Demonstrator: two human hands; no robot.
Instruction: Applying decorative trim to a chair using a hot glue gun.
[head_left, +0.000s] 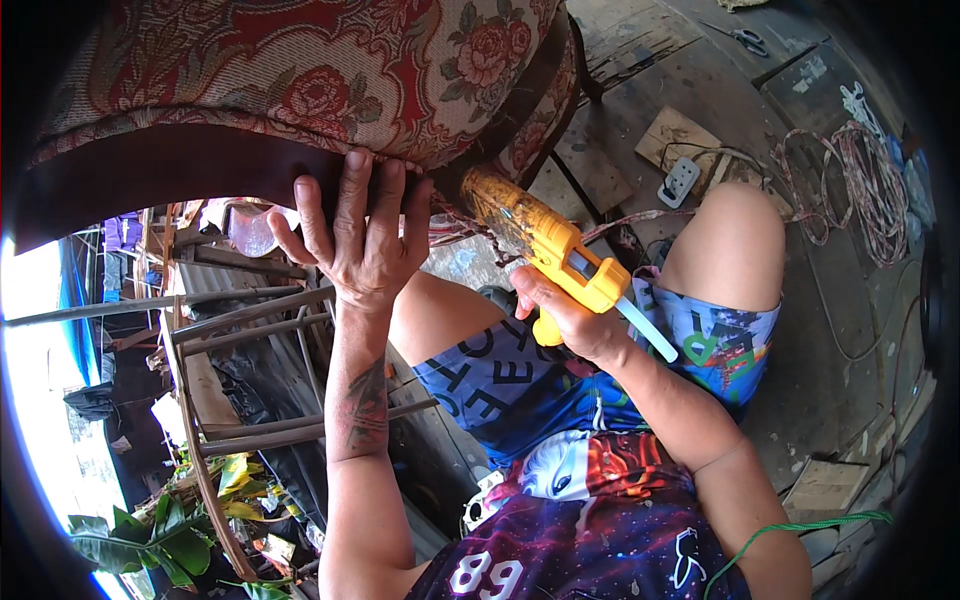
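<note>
The person's left hand [365, 235] lies with its back in view against the dark wooden rail [200, 165] of the flower-patterned upholstered chair [430, 80]; its fingers are spread wide, the tips at the seam where the rail meets the chair's fabric; the right hand [570, 315] is wrapped round the handle of a yellow glue gun [535, 235], fingers closed on it, just below the chair and to the right of the left hand; the gun's stained front end points up toward the chair's lower edge, though whether the nozzle touches it cannot be told; a pale glue stick [648, 332] juts from the gun's rear, away from the chair; right of the chair, on the floor, a white power strip [679, 180] rests by a wooden board [690, 135], and farther from the chair lies a bundle of rope [868, 190]; scissors [748, 40] lie beyond the chair's right side; below the chair, to the left, stands a bare frame [265, 433], with green leaves [150, 545] still farther down from the chair.
</note>
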